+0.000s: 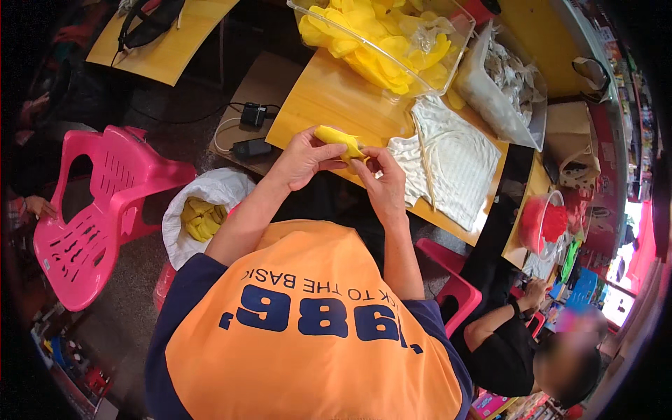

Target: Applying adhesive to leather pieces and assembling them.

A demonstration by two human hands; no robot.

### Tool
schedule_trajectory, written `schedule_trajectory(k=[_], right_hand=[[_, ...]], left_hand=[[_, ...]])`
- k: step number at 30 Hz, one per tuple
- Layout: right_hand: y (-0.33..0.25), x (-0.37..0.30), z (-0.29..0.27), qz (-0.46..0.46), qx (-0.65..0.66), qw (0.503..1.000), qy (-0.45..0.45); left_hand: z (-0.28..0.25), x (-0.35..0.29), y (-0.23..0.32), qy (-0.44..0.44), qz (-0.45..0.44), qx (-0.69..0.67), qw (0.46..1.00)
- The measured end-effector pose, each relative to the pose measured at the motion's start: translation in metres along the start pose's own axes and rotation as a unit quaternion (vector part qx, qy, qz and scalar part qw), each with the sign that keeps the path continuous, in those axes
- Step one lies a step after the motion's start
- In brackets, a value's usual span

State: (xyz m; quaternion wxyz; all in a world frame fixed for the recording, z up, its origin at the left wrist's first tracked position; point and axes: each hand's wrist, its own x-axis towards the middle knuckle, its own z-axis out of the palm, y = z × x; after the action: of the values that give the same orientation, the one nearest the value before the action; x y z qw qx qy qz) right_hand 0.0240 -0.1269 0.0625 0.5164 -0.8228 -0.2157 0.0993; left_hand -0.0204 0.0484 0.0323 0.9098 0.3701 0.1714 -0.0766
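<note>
I pinch a small yellow rubber piece between the fingers of my left hand and right hand, above the wooden counter's near edge.

A pink plastic chair stands on the floor at left. Black power adapters lie on a low board near it.

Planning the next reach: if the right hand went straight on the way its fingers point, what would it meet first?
Probably the yellow glove that the right hand already pinches, and just past it the left hand; depth is hard to judge.
</note>
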Motion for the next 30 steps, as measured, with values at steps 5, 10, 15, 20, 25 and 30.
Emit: schedule_trajectory(k=[5, 10, 15, 20, 25, 30], right_hand=[[-0.006, -0.002, 0.006, -0.036, 0.010, 0.999, 0.034], [-0.005, -0.006, 0.011, -0.041, 0.021, 0.997, 0.059], [-0.008, -0.005, 0.013, -0.089, -0.038, 0.994, 0.042], [0.011, -0.010, 0.021, -0.068, -0.033, 0.996, 0.046], [0.017, -0.004, 0.005, -0.041, 0.065, 0.994, 0.081], [0.000, 0.030, -0.011, -0.144, -0.073, 0.971, 0.178]], left_hand=[[0.000, -0.005, 0.002, -0.008, 0.023, -0.006, 1.000], [-0.004, -0.005, -0.003, -0.022, 0.031, -0.008, 0.999], [-0.005, -0.010, -0.003, -0.015, 0.049, -0.019, 0.999], [-0.013, -0.007, -0.018, -0.049, 0.064, 0.020, 0.997], [-0.004, -0.021, -0.022, -0.024, 0.071, -0.030, 0.997], [-0.009, -0.038, -0.024, 0.059, 0.104, 0.087, 0.989]])
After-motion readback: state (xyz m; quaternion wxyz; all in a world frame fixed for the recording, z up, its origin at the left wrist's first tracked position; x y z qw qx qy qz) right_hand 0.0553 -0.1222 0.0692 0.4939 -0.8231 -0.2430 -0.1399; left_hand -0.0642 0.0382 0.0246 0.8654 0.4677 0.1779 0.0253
